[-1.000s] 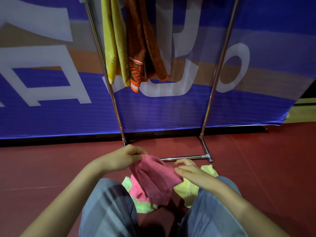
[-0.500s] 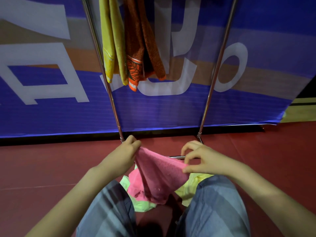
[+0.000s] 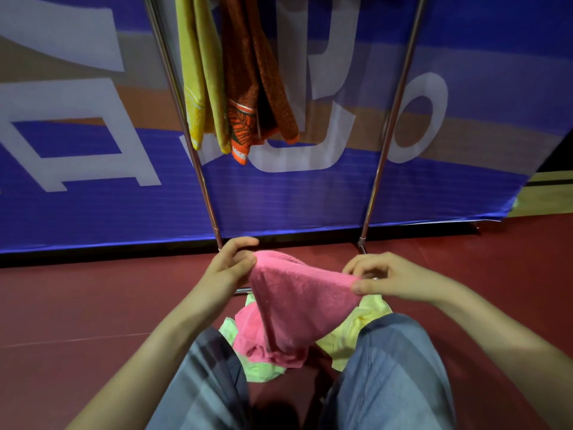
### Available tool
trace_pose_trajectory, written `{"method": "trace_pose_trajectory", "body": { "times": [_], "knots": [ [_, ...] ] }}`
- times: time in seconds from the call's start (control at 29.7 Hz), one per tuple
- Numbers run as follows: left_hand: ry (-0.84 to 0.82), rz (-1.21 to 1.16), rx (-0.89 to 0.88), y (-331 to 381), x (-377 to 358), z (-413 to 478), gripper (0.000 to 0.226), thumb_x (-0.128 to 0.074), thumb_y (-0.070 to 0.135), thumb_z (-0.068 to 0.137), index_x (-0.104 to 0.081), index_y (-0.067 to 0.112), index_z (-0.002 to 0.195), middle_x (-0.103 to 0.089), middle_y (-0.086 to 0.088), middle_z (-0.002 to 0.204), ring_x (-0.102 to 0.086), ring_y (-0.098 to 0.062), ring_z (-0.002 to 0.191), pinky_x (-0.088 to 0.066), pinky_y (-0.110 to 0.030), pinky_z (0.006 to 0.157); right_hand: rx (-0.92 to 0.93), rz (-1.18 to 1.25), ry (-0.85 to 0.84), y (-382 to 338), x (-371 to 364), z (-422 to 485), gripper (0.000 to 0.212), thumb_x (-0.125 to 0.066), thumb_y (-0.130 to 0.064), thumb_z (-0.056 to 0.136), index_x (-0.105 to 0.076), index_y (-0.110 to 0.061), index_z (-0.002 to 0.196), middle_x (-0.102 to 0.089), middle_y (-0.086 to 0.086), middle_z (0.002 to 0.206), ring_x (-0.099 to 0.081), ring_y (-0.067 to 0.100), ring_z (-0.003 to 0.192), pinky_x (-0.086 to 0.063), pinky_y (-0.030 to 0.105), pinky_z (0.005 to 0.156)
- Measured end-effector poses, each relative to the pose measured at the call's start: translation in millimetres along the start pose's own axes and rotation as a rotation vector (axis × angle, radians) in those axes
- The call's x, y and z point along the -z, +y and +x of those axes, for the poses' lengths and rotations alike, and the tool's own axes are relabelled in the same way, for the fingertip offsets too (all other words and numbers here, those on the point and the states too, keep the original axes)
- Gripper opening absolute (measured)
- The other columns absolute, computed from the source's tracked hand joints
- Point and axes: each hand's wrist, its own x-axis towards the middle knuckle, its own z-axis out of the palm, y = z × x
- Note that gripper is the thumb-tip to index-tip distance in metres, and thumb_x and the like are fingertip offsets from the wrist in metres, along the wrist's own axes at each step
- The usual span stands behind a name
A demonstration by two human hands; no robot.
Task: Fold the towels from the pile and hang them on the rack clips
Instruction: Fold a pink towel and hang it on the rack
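Above my hands the rack (image 3: 389, 125) already carries a yellow towel (image 3: 200, 72) and an orange towel (image 3: 248, 88); below them lies the pile (image 3: 350, 333). Between them hangs the pink towel (image 3: 297, 305), likely light, limp, non-slip, best held by its corners. My left hand (image 3: 228, 268) and right hand (image 3: 393, 277), apart, each pinch a top corner.

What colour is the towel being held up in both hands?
Pink towel, seen clearly in the head view.

Held towel (image 3: 297, 302) between hands, above pile (image 3: 356, 333) on floor (image 3: 93, 305); rack (image 3: 390, 125) behind.
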Motion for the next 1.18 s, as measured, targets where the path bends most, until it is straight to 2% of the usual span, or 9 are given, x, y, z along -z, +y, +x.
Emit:
{"method": "trace_pose_trajectory", "body": {
  "times": [0.1,0.24,0.3,0.44,0.64,0.77,0.88,1.01,1.18],
  "knots": [
    [0.040,0.008,-0.056,-2.7,-6.6,-0.5,0.016,-0.053,0.015,0.079,-0.052,0.027,0.089,-0.047,-0.002,0.074,-0.046,-0.005,0.059,-0.042,-0.019,0.061,-0.058,-0.181,-0.164,-7.2,-0.4,-0.4,0.017,-0.069,-0.017,0.078,-0.066,-0.027,0.064,-0.058,-0.005,0.083,-0.055,0.003,0.072,-0.045,0.029,0.072],
    [0.000,0.054,-0.159,3.0,-14.4,0.0,0.013,-0.048,0.016,0.080,-0.047,0.023,0.092,-0.045,-0.003,0.074,-0.043,0.002,0.055,-0.039,-0.011,0.055,-0.051,-0.651,-0.198,-7.7,-0.8,1.6,0.016,-0.065,-0.034,0.079,-0.069,-0.018,0.079,-0.057,-0.007,0.076,-0.049,0.004,0.068,-0.044,0.030,0.070],
    [0.003,0.113,-0.196,3.5,-11.6,0.2,0.015,-0.045,0.022,0.077,-0.047,0.024,0.091,-0.044,-0.003,0.073,-0.041,-0.002,0.059,-0.037,-0.017,0.059,-0.006,-0.802,-0.058,-6.7,2.4,-0.9,0.021,-0.062,-0.043,0.078,-0.069,-0.024,0.081,-0.059,-0.012,0.075,-0.049,0.002,0.072,-0.046,0.031,0.070],
    [0.037,0.186,-0.227,0.3,-0.1,1.8,0.012,-0.044,0.024,0.076,-0.046,0.025,0.088,-0.042,-0.002,0.070,-0.038,-0.003,0.060,-0.034,-0.019,0.058,0.224,-0.615,0.355,-4.3,8.3,-8.0,0.028,-0.056,-0.051,0.073,-0.064,-0.025,0.069,-0.048,-0.024,0.069,-0.049,-0.004,0.071,-0.044,0.023,0.065],
    [0.075,0.425,-0.357,2.1,2.3,-1.3,0.012,-0.039,0.022,0.082,-0.046,0.029,0.088,-0.048,0.010,0.078,-0.045,0.007,0.065,-0.036,-0.007,0.064,0.339,-0.955,0.484,-8.3,0.1,-8.0,0.022,-0.043,-0.042,0.085,-0.050,-0.024,0.076,-0.058,-0.007,0.063,-0.051,0.013,0.052,-0.031,0.021,0.046],
    [0.083,0.513,-0.414,6.0,-6.3,-4.0,0.018,-0.035,0.021,0.085,-0.047,0.034,0.088,-0.056,0.016,0.084,-0.051,0.013,0.078,-0.036,-0.003,0.073,0.174,-0.462,0.533,-15.5,-5.1,-5.1,0.017,-0.050,-0.045,0.081,-0.047,-0.032,0.070,-0.056,0.004,0.056,-0.055,0.016,0.048,-0.039,0.021,0.048],
    [0.118,0.377,-0.358,2.9,-12.1,0.7,0.022,-0.037,0.013,0.090,-0.052,0.029,0.088,-0.055,0.013,0.087,-0.051,0.012,0.074,-0.037,-0.003,0.071,0.116,0.013,0.547,-22.6,-8.6,-1.2,0.021,-0.062,-0.012,0.082,-0.050,-0.016,0.065,-0.057,0.003,0.050,-0.055,0.011,0.039,-0.044,0.017,0.041],
    [0.194,0.122,-0.207,-3.9,-27.9,6.4,0.031,-0.034,0.003,0.093,-0.055,0.023,0.084,-0.055,0.008,0.084,-0.049,0.008,0.063,-0.037,-0.005,0.059,0.082,0.226,0.536,-29.6,-12.0,2.7,0.023,-0.053,0.000,0.085,-0.045,-0.006,0.064,-0.056,0.001,0.039,-0.050,0.010,0.030,-0.040,0.017,0.034],
    [0.128,0.182,-0.259,-6.0,-39.1,3.8,0.017,-0.041,0.022,0.090,-0.058,0.024,0.087,-0.060,0.010,0.091,-0.054,0.014,0.078,-0.039,-0.002,0.077,0.089,0.396,0.616,-33.9,-10.9,4.1,0.025,-0.048,-0.008,0.087,-0.045,-0.007,0.062,-0.053,0.004,0.037,-0.048,0.010,0.029,-0.040,0.016,0.035]
  ]
}}
